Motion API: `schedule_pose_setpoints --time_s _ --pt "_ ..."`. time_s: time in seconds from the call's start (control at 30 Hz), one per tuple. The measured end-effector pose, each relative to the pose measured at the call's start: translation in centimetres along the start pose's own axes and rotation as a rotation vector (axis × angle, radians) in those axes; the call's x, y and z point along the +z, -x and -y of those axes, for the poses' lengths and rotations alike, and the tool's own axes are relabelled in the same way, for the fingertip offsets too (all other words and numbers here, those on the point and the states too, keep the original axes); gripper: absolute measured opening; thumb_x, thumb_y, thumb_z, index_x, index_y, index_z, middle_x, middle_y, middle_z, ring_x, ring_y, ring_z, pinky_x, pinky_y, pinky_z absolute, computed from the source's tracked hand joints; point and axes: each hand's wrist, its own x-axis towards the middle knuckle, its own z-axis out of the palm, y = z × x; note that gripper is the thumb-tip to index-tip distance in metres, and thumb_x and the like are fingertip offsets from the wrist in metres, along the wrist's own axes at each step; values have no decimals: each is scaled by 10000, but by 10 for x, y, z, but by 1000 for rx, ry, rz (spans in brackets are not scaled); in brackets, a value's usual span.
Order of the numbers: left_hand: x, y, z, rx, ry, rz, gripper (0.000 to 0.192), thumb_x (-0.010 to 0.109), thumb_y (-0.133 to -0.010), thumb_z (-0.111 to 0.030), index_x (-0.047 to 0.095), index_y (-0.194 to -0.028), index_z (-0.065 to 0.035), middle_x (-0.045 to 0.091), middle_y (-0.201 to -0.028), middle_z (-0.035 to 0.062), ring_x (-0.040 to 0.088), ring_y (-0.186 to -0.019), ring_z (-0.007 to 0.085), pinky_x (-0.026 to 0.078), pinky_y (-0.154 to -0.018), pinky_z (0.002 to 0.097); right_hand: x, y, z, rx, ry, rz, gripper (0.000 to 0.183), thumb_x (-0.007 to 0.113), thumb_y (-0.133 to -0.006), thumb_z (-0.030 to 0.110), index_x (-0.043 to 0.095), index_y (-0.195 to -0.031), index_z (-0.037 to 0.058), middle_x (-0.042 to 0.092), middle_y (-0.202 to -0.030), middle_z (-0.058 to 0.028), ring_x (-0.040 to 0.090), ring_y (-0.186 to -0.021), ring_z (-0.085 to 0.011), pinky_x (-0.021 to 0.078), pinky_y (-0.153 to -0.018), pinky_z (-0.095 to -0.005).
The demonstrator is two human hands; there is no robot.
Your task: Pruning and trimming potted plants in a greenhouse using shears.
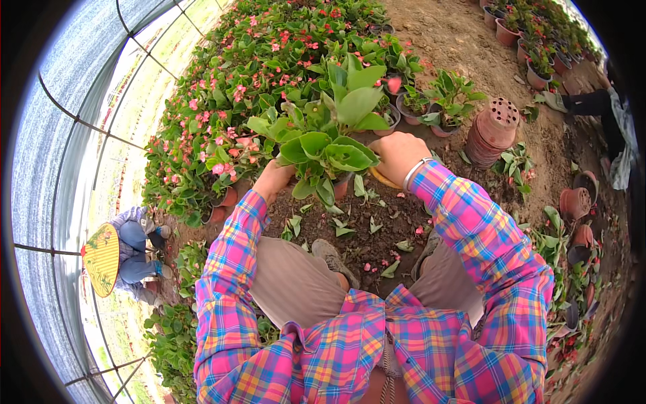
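Note:
A leafy begonia plant with broad green leaves stands before me, and part of its reddish plastic pot shows below the foliage. My left hand is at the plant's left side, its fingertips hidden by leaves, so its grip cannot be made out. On the other side, my right hand is closed around a tool with a yellow curved handle. The tool's working end is hidden among the leaves. Cut leaves and pink petals lie on the soil between my feet.
Dense pink-flowered begonias fill the upper left. To the right stands an upturned pot stack, with loose pots and clippings farther right. A person in a yellow conical hat crouches at left; another person's leg shows at right.

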Motion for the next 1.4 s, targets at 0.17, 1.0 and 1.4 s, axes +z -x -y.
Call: schedule_pose_setpoints --time_s 0.17,1.0,1.4 --pt "-9 -13 17 -104 -25 -178 208 586 -825 -165 631 -964 -17 618 -698 25 522 -526 81 366 -454 231 -6 -14 -44 165 -280 -187 375 584 -799 445 651 -932 100 640 -809 -167 618 -809 -350 490 -723 -448" --pt "10 -18 3 -134 25 -263 225 597 -798 -114 603 -869 99 597 -649 102 541 -448 155 413 -430 303 16 -3 -6 44 -4 -3 471 626 -750 506 658 -1026 126 651 -861 -172 619 -850 -342 489 -741 -441" --pt "16 -22 7 -84 -29 -171 200 566 -809 -104 629 -896 64 651 -710 105 632 -572 157 476 -492 262 18 -2 0 18 -38 -37 408 619 -769 446 662 -982 101 651 -848 -165 618 -836 -342 488 -731 -440"
